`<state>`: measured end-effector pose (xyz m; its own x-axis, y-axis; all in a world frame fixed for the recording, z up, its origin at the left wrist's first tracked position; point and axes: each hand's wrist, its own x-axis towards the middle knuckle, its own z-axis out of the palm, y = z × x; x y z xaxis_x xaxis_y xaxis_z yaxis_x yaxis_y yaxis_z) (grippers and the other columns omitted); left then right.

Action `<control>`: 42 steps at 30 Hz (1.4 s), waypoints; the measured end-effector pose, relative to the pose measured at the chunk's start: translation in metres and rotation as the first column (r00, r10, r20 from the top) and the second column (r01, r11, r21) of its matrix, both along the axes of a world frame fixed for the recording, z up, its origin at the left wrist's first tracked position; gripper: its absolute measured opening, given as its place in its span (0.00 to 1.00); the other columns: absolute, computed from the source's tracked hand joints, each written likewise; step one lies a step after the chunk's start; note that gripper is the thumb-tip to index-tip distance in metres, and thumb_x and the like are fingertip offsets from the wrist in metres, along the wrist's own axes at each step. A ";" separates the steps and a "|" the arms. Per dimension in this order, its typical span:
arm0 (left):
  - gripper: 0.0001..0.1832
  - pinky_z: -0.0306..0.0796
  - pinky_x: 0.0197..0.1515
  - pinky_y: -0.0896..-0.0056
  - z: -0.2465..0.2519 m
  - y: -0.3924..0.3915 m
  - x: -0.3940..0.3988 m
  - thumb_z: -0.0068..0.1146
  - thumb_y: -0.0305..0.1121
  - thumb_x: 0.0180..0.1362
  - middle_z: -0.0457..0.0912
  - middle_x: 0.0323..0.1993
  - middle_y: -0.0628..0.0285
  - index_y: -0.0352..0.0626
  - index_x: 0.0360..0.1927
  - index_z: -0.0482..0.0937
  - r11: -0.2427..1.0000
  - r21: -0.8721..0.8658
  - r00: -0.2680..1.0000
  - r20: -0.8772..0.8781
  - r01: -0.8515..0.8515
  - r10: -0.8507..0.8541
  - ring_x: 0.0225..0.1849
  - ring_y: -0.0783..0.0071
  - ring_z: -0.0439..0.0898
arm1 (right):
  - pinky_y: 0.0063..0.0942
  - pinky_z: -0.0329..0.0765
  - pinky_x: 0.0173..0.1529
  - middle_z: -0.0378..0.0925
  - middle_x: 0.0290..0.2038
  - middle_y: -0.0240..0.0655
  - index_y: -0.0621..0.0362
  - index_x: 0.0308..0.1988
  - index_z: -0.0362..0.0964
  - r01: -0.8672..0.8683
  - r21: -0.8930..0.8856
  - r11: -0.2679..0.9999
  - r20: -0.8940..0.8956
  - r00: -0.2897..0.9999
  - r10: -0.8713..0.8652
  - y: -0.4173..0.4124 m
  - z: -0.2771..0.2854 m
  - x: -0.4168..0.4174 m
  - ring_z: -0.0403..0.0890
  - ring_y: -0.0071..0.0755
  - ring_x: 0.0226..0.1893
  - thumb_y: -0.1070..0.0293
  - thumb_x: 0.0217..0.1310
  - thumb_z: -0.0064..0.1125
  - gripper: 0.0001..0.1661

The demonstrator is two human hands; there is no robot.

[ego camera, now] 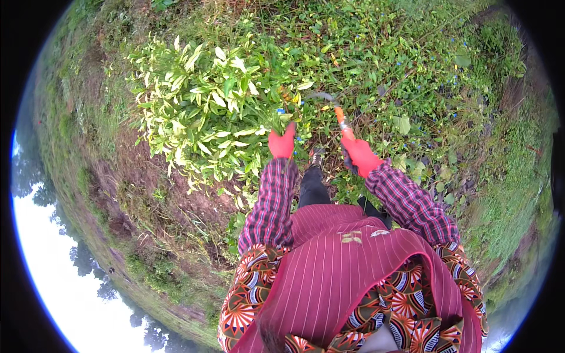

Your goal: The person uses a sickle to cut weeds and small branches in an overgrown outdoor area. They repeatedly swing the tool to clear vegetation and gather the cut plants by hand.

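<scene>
My left hand (282,141), in a red glove, is at the lower right edge of a leafy shrub (194,106) with pale yellow-green leaves. Green blades rise by its fingers; whether it grips them is hard to tell. My right hand (361,154), also in a red glove with a dark palm, is closed around the orange handle of a sickle (339,115). The sickle's curved metal blade points left, above and to the right of my left hand, over low green weeds (375,70) with small blue flowers.
A shoe (317,158) stands among the weeds between my hands, below a dark trouser leg (313,187). Bare brown soil with dry grass (185,212) lies at the left, below the shrub. Broad-leaved plants (401,125) grow right of the sickle. My maroon striped apron (326,273) hangs in front.
</scene>
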<state>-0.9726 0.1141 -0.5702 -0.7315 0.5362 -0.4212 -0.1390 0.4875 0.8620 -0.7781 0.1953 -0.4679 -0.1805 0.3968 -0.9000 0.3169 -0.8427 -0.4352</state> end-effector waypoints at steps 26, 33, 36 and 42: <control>0.21 0.71 0.43 0.55 0.003 -0.030 0.056 0.59 0.48 0.45 0.78 0.35 0.48 0.40 0.34 0.77 0.513 -0.565 0.583 -0.068 0.646 -0.810 0.41 0.51 0.77 | 0.45 0.71 0.33 0.73 0.28 0.50 0.63 0.41 0.62 -0.911 0.280 0.303 0.486 0.406 0.774 0.035 0.038 0.054 0.76 0.55 0.29 0.57 0.56 0.49 0.20; 0.13 0.72 0.39 0.56 0.009 -0.057 0.004 0.57 0.36 0.43 0.78 0.33 0.53 0.45 0.34 0.77 0.499 -0.640 0.409 -0.299 0.584 -0.862 0.37 0.54 0.78 | 0.33 0.70 0.27 0.73 0.27 0.40 0.63 0.42 0.64 -0.900 0.133 0.414 0.415 0.430 0.802 0.038 0.106 0.121 0.75 0.33 0.25 0.58 0.55 0.51 0.20; 0.12 0.72 0.40 0.57 0.006 -0.092 -0.029 0.55 0.33 0.44 0.78 0.34 0.55 0.47 0.35 0.78 0.482 -0.762 0.458 -0.275 0.432 -0.845 0.38 0.54 0.78 | 0.25 0.66 0.24 0.69 0.25 0.29 0.61 0.46 0.65 -0.793 0.080 0.603 0.289 0.598 0.748 0.019 0.159 0.187 0.69 0.20 0.23 0.61 0.57 0.51 0.19; 0.22 0.73 0.46 0.56 0.018 -0.225 -0.062 0.59 0.45 0.46 0.80 0.40 0.51 0.45 0.44 0.78 0.234 -0.918 0.692 0.058 0.320 -0.720 0.42 0.54 0.79 | 0.26 0.66 0.25 0.69 0.24 0.30 0.62 0.43 0.68 -0.447 0.253 0.858 0.610 0.762 0.217 0.013 0.174 0.324 0.68 0.22 0.22 0.61 0.57 0.52 0.18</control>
